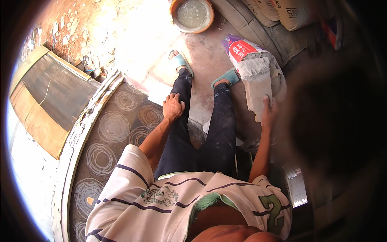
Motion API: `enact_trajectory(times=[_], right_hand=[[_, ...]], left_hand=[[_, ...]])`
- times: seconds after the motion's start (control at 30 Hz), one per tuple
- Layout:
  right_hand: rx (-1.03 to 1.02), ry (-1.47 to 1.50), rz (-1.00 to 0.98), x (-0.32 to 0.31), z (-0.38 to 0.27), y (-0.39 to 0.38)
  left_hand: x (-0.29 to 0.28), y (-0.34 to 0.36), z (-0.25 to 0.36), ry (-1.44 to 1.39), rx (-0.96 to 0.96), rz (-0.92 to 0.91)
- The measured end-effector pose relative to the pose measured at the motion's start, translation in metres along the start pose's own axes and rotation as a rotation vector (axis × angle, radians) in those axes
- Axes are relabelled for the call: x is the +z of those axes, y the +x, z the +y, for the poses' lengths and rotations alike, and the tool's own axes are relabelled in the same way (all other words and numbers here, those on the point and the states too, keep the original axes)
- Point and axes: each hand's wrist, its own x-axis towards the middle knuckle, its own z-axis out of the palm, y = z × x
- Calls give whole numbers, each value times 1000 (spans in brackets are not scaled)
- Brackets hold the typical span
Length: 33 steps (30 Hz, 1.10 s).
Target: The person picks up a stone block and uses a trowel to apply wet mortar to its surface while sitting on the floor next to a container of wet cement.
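Observation:
My left hand (173, 105) rests on my dark left trouser leg near the knee, fingers apart and slightly bent over it, holding nothing. My right hand (268, 111) grips the lower end of a flat, pale grey board (258, 88) with a ragged edge and whitish material at its top. The board lies over the mouth of an open, dusty sack (240, 49) with red, white and purple printing, to the right of my sandalled feet. The fingers of that hand are partly hidden behind the board.
A round tub (191, 15) of cloudy liquid stands beyond my feet. Stacked paper sacks (294, 14) are at upper right. At left are a patterned mat (100, 157), a pale battered ledge (64, 169), wooden panels (52, 109) and rubble. A blurred dark shape covers the right side.

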Motion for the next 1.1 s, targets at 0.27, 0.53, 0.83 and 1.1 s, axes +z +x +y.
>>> enact_trajectory(times=[0.27,0.53,0.83,1.1], right_hand=[[90,173,-171,158,-97,14],[52,-133,-214,335,-60,143],[39,-611,-161,378,-73,203],[-96,-798,-145,343,-132,190]], left_hand=[[-6,0,-21,-77,-25,20],[-21,1,-33,-144,-61,-34],[-22,0,-48,-206,-58,36],[-19,2,-41,-212,-65,26]])
